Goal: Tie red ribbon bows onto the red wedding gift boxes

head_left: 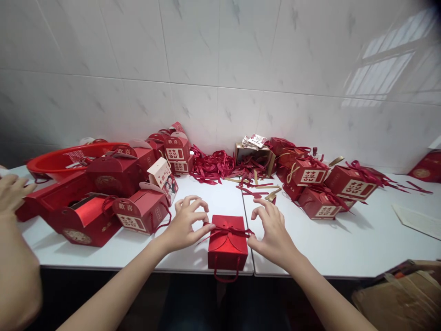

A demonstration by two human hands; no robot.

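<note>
A small shiny red gift box (228,250) stands in front of me near the table's front edge. Its curved flaps meet on top, and a red cord handle hangs down at the front. Across the lid lies a dark red ribbon (230,233) tied in a bow. My left hand (188,224) has thumb and forefinger on the bow's left loop, the other fingers curled above. On the opposite side, my right hand (272,231) touches the right loop with its thumb; the raised fingers partly hide the grip.
Several red boxes (141,209) and an orange-red basket (44,160) crowd the left. Loose ribbons (213,164) lie at the back by an open carton (272,161). More ribbon-tied boxes (319,202) stand right. Another person's hand (12,193) shows at far left.
</note>
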